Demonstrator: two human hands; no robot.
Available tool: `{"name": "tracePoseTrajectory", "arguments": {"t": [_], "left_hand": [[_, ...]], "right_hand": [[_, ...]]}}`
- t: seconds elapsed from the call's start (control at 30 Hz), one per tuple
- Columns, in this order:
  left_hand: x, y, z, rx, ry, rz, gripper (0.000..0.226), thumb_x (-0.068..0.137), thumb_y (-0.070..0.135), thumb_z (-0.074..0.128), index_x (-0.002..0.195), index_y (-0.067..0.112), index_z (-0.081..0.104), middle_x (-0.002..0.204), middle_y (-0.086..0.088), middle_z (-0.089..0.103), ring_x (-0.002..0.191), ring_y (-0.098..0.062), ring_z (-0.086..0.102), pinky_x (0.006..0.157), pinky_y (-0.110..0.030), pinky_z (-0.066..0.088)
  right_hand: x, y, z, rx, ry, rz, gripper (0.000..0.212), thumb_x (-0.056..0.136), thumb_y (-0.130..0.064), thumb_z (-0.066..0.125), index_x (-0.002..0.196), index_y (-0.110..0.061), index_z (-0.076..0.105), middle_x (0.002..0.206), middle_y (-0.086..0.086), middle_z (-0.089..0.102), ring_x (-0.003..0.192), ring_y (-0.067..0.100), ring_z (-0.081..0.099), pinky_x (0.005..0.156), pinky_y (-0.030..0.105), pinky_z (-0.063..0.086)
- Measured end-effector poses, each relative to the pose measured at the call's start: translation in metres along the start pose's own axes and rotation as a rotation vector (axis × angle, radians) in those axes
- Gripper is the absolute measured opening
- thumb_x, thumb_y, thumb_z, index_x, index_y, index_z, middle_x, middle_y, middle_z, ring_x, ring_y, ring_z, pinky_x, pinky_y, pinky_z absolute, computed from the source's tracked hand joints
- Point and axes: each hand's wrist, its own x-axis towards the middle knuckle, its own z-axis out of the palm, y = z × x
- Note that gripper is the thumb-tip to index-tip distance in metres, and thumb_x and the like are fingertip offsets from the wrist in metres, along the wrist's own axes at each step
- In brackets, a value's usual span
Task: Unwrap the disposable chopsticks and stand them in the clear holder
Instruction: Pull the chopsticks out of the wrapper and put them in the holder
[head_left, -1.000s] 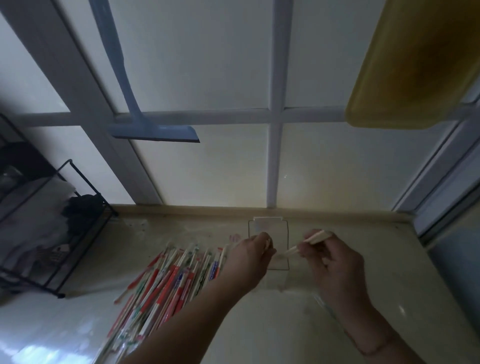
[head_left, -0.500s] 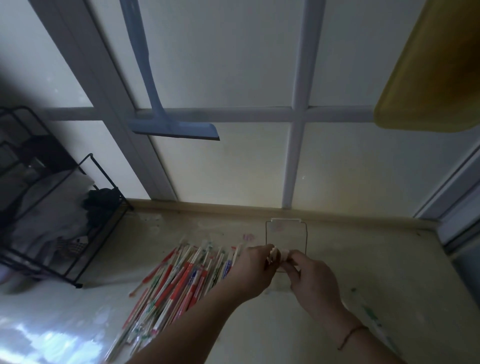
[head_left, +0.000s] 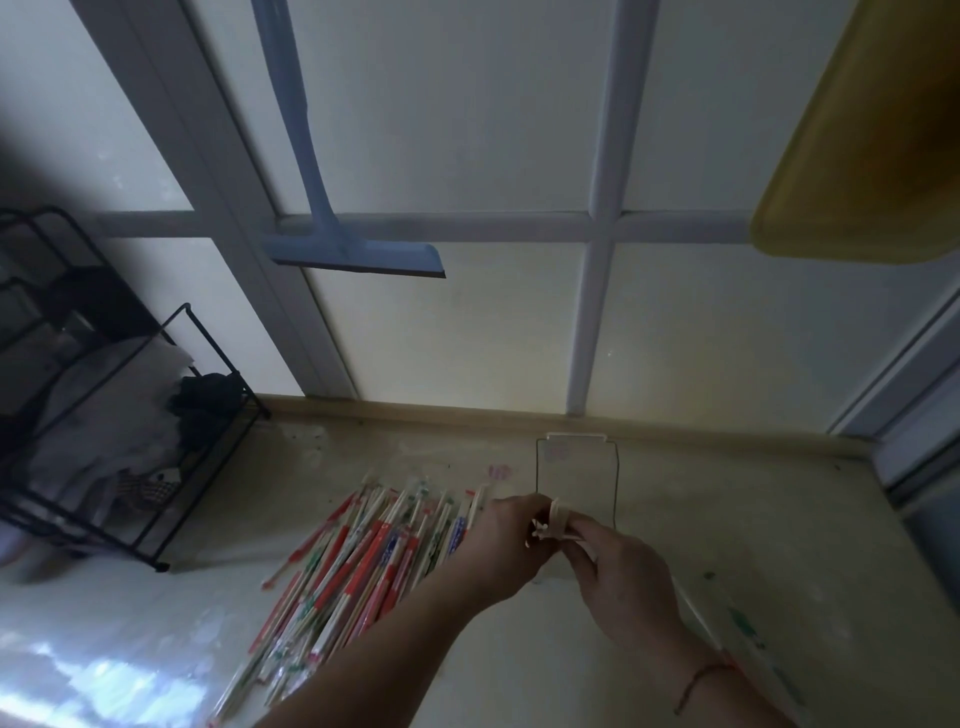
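Observation:
A heap of wrapped disposable chopsticks (head_left: 363, 561) in red, green and blue sleeves lies on the pale counter (head_left: 779, 530), left of centre. Behind my hands stands the clear holder (head_left: 576, 467), its thin dark edges showing against the wall. My left hand (head_left: 506, 551) and my right hand (head_left: 618, 577) meet just in front of the holder, both pinching the same pale pair of chopsticks (head_left: 557, 514), whose ends poke up between the fingers. Whether any wrapper is still on that pair is hidden by my fingers.
A black wire rack (head_left: 130, 441) with cloths stands at the left. A blue squeegee (head_left: 353, 254) hangs on the frosted window above. A yellow tray (head_left: 872, 156) hangs at the upper right. A clear wrapper (head_left: 748, 634) lies on the counter by my right forearm.
One second ago my right hand held the chopsticks apart from my left hand; the hands have come together in front of the holder. The view has shifted slightly left.

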Motion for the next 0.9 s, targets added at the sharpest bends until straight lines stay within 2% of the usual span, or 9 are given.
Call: {"name": "tracePoseTrajectory", "arguments": {"t": [0.13, 0.27, 0.33, 0.43, 0.57, 0.67, 0.7, 0.77, 0.9], "left_hand": [[0.002, -0.003, 0.0, 0.001, -0.001, -0.006, 0.004, 0.085, 0.009, 0.067, 0.085, 0.007, 0.064, 0.083, -0.006, 0.065, 0.073, -0.018, 0.057, 0.066, -0.028, 0.046], [0.002, -0.002, -0.001, -0.027, 0.033, -0.009, 0.002, 0.084, 0.011, 0.068, 0.084, 0.01, 0.066, 0.081, -0.003, 0.068, 0.07, -0.008, 0.059, 0.065, -0.01, 0.042], [0.002, -0.002, -0.003, -0.05, 0.041, -0.009, 0.003, 0.084, 0.012, 0.068, 0.083, 0.012, 0.065, 0.078, 0.0, 0.068, 0.069, -0.007, 0.061, 0.063, -0.014, 0.047], [0.003, -0.003, -0.004, -0.053, 0.024, -0.034, 0.004, 0.083, 0.013, 0.064, 0.081, 0.016, 0.063, 0.076, 0.002, 0.068, 0.066, -0.008, 0.061, 0.061, -0.02, 0.049], [0.006, 0.001, -0.008, -0.051, 0.037, -0.045, 0.007, 0.077, 0.008, 0.061, 0.075, 0.014, 0.063, 0.068, -0.003, 0.067, 0.059, -0.014, 0.063, 0.054, -0.027, 0.051], [0.011, 0.004, -0.013, -0.002, 0.029, -0.022, 0.004, 0.073, 0.006, 0.062, 0.073, 0.009, 0.064, 0.067, -0.006, 0.067, 0.06, -0.019, 0.063, 0.055, -0.033, 0.051], [0.013, 0.005, -0.015, 0.016, 0.013, -0.02, 0.003, 0.073, 0.006, 0.063, 0.073, 0.008, 0.064, 0.068, -0.006, 0.067, 0.061, -0.019, 0.063, 0.056, -0.033, 0.051], [0.016, 0.005, -0.016, 0.039, -0.018, -0.032, 0.004, 0.075, 0.006, 0.062, 0.073, 0.009, 0.064, 0.069, -0.005, 0.066, 0.061, -0.018, 0.063, 0.057, -0.034, 0.052], [0.018, 0.005, -0.011, 0.065, -0.02, -0.008, 0.006, 0.075, 0.007, 0.06, 0.07, 0.01, 0.062, 0.063, -0.003, 0.064, 0.055, -0.016, 0.059, 0.053, -0.034, 0.051]], "right_hand": [[0.005, -0.004, 0.0, 0.133, -0.013, 0.119, 0.013, 0.087, -0.037, 0.068, 0.099, -0.039, 0.073, 0.08, -0.014, 0.074, 0.065, 0.011, 0.067, 0.057, 0.022, 0.043], [0.011, -0.003, -0.005, 0.203, 0.079, 0.112, 0.004, 0.085, -0.032, 0.071, 0.087, -0.029, 0.073, 0.082, -0.015, 0.07, 0.056, 0.0, 0.058, 0.056, 0.023, 0.049], [0.012, -0.009, -0.023, 0.249, 0.211, 0.074, 0.007, 0.085, -0.028, 0.072, 0.08, -0.027, 0.068, 0.071, -0.018, 0.06, 0.05, -0.001, 0.051, 0.049, 0.018, 0.043], [0.007, -0.028, -0.063, 0.63, 0.345, 0.073, 0.013, 0.09, -0.023, 0.067, 0.079, -0.027, 0.063, 0.056, -0.009, 0.06, 0.042, 0.004, 0.048, 0.045, 0.015, 0.039], [-0.017, -0.038, -0.108, 1.22, 0.199, 0.089, 0.054, 0.081, -0.066, 0.059, 0.09, -0.015, 0.07, 0.078, 0.02, 0.072, 0.058, 0.036, 0.066, 0.051, 0.024, 0.049], [-0.034, -0.038, -0.113, 1.077, 0.187, 0.161, 0.008, 0.091, -0.017, 0.064, 0.084, -0.02, 0.068, 0.068, 0.018, 0.071, 0.05, 0.023, 0.062, 0.047, 0.02, 0.046], [-0.036, -0.032, -0.105, 0.975, 0.209, 0.203, 0.03, 0.086, 0.002, 0.063, 0.087, -0.027, 0.066, 0.066, 0.014, 0.072, 0.049, 0.016, 0.061, 0.049, 0.018, 0.047], [-0.031, -0.026, -0.09, 0.883, 0.162, 0.203, 0.052, 0.081, 0.007, 0.064, 0.104, -0.04, 0.059, 0.072, 0.006, 0.075, 0.058, 0.006, 0.064, 0.06, 0.011, 0.047], [0.004, -0.013, -0.044, 0.763, 0.06, 0.208, 0.036, 0.089, 0.002, 0.062, 0.09, -0.034, 0.069, 0.092, -0.012, 0.075, 0.088, 0.002, 0.069, 0.073, 0.01, 0.05]]}}
